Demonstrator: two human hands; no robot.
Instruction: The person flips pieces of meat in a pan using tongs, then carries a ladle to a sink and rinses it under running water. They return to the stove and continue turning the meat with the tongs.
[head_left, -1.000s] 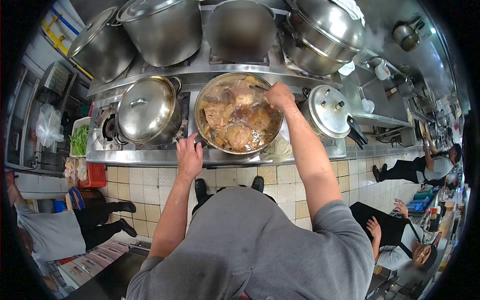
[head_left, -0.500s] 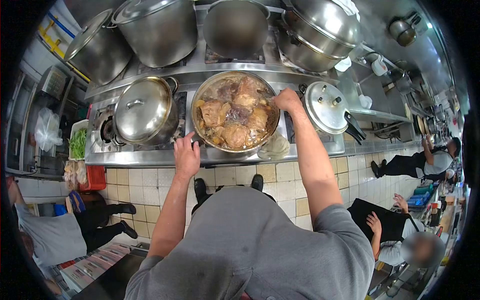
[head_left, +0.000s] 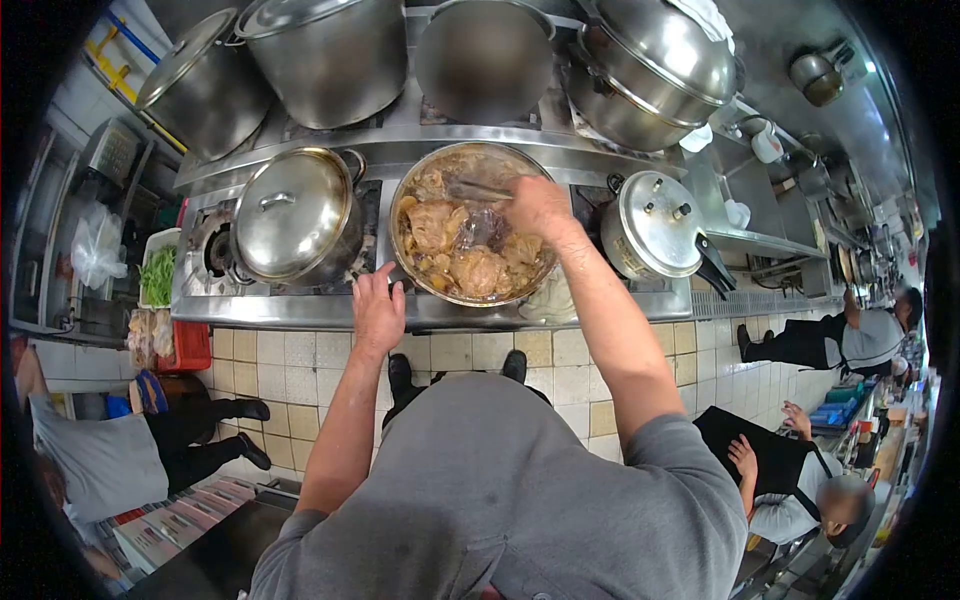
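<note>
Head view looks straight down on a wide pan (head_left: 475, 225) full of brown meat pieces in broth, which sits on the stove (head_left: 300, 312) directly ahead of the person. The right arm reaches forward, nearly straight, across the pan's right rim. The right hand (head_left: 540, 208) is poised above the pan's far half with knuckles up, its fingers closed around a metal utensil (head_left: 475, 188). The utensil's shaft runs leftward from the fist over the meat, and its working end is too blurred to make out. The left arm is bent less and shorter in reach. The left hand (head_left: 378, 305) lies palm down with loose, open fingers on the stove edge at the pan's near-left rim, holding nothing; whether the fingertips touch the rim cannot be told. A lidded pot (head_left: 295, 215) stands just left of the pan, a pressure cooker (head_left: 655, 225) just right of it, and a crumpled cloth (head_left: 548, 297) lies at its near-right rim.
</note>
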